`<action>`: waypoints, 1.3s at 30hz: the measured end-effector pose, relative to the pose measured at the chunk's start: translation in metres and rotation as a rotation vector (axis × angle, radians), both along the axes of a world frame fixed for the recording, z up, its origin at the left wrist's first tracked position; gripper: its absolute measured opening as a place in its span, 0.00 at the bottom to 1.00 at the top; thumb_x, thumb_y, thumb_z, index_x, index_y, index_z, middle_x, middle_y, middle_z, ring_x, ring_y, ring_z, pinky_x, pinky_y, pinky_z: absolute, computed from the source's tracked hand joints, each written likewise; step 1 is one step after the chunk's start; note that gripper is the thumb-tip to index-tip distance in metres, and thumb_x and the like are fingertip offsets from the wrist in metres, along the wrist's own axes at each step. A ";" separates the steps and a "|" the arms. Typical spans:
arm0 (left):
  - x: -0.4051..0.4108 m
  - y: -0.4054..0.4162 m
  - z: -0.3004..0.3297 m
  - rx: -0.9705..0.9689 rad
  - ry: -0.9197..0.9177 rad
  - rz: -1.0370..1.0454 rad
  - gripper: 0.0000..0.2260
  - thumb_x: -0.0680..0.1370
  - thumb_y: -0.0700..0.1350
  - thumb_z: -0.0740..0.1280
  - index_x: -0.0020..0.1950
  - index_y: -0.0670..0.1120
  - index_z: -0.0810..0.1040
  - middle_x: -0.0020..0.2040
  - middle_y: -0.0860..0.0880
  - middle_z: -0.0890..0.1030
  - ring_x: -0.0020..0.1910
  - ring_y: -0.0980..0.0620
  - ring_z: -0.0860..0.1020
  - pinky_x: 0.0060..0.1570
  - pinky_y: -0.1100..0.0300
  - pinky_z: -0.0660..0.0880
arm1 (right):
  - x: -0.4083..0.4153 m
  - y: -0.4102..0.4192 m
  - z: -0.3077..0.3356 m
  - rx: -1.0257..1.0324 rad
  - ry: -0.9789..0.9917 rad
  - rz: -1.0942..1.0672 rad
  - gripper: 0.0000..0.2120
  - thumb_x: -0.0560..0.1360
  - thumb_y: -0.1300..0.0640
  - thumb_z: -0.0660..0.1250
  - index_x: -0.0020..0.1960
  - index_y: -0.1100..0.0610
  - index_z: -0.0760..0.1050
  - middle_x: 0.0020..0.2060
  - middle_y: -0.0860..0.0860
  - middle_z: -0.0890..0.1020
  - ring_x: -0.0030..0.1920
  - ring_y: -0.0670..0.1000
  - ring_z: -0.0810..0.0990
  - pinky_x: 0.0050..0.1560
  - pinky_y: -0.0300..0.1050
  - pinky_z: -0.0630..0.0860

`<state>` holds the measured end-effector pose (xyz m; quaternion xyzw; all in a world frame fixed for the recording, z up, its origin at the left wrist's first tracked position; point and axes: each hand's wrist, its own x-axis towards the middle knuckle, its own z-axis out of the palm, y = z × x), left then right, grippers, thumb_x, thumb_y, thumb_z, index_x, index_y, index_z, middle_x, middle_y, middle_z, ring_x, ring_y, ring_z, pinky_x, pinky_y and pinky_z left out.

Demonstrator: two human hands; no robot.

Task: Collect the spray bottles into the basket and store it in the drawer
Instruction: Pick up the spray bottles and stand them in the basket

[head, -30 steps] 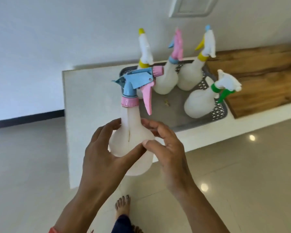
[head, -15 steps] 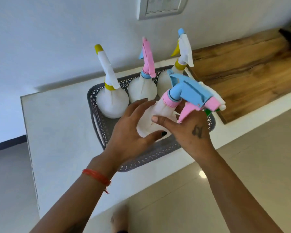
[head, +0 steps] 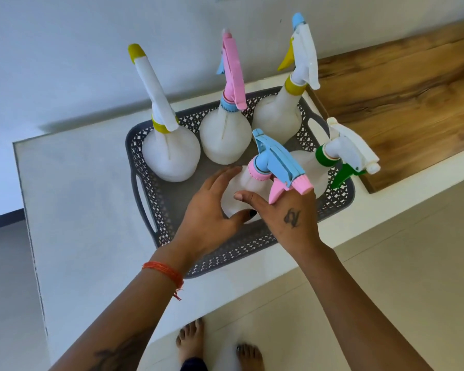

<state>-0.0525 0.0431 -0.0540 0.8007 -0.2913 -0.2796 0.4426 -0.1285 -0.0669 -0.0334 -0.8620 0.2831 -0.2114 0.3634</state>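
Note:
A grey perforated basket sits on the white counter. Inside it stand several translucent spray bottles: a yellow-tipped one at the left, a pink-headed one in the middle, a white-headed one with a yellow trigger at the back right, and a green-collared one at the front right. My left hand and my right hand both grip the body of a bottle with a blue head and pink trigger, tilted and low in the basket's front half.
A wooden countertop section adjoins the basket on the right. The white wall rises behind. The counter's front edge runs diagonally, with the tiled floor and my bare feet below it.
Both hands carried the blue-headed bottle from in front of the counter over into the basket and lowered it among the others. My view moved closer over the basket.

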 end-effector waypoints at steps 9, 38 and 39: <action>-0.015 0.002 0.000 0.058 -0.047 0.057 0.36 0.67 0.51 0.71 0.73 0.50 0.62 0.74 0.48 0.64 0.72 0.50 0.63 0.68 0.50 0.67 | -0.018 0.001 0.002 -0.037 0.080 0.112 0.30 0.61 0.56 0.79 0.57 0.66 0.72 0.44 0.55 0.79 0.45 0.45 0.72 0.44 0.30 0.71; -0.184 0.363 0.047 -0.119 0.013 1.258 0.26 0.73 0.49 0.70 0.70 0.53 0.66 0.72 0.51 0.68 0.67 0.51 0.70 0.61 0.59 0.71 | -0.083 0.351 0.022 0.182 -0.040 0.971 0.14 0.73 0.49 0.64 0.58 0.43 0.72 0.53 0.29 0.71 0.56 0.39 0.75 0.56 0.42 0.75; -0.197 0.386 0.044 -0.128 0.026 1.304 0.26 0.73 0.49 0.70 0.70 0.53 0.66 0.72 0.51 0.68 0.67 0.51 0.70 0.61 0.59 0.71 | -0.092 0.373 0.018 0.174 -0.024 1.022 0.14 0.73 0.49 0.64 0.59 0.42 0.72 0.54 0.29 0.71 0.56 0.38 0.74 0.57 0.43 0.75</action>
